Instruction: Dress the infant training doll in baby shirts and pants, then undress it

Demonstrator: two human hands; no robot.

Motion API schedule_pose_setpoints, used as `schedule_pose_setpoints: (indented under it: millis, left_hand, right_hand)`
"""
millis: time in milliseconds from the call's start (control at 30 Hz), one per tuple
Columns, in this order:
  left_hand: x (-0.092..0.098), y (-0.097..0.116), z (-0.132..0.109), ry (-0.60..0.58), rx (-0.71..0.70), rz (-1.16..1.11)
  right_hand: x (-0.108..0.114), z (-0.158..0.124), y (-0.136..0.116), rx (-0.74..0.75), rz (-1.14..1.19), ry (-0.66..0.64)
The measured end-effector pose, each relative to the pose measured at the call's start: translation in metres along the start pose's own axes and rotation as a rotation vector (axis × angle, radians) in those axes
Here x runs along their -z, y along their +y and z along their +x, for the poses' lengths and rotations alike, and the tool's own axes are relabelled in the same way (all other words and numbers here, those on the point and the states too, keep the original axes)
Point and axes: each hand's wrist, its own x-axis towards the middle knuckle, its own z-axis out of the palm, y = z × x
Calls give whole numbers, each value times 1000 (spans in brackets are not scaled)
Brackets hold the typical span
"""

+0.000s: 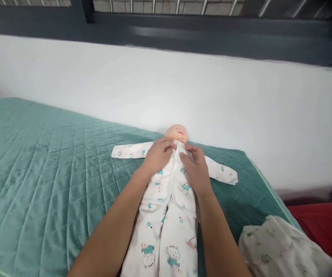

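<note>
A baby doll (178, 132) lies on its back, its head close to the wall. It is dressed in a white printed baby shirt (166, 184) with buttons down the front and matching baby pants (171, 246). Both shirt sleeves stretch out sideways. At the collar, my left hand (160, 154) has its fingers bent and closed on the shirt's edge. My right hand (196, 165) pinches the opposite front edge just below the neck, thumb and fingers close together. The fabric between the fingertips is partly hidden.
A green quilted cover (76, 173) lies beneath the doll. White cloth with a faint print (284, 246) is bunched at the lower right, beside red material (321, 227). Behind stands a white wall (154, 84) under a dark frame (166, 32) with bars.
</note>
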Motion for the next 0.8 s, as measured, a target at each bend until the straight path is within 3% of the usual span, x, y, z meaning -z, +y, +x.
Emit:
schedule_pose_setpoints:
  millis: [300, 567, 800]
  left_hand:
    - [11, 16, -21, -108, 72, -141]
    - [24, 8, -16, -262, 123, -258]
    - [21, 12, -15, -235, 144, -220]
  right_hand:
    - [10, -39, -5, 182, -85, -64]
    - [10, -34, -7, 163, -61, -76]
    - [8, -30, -10, 109, -31, -67]
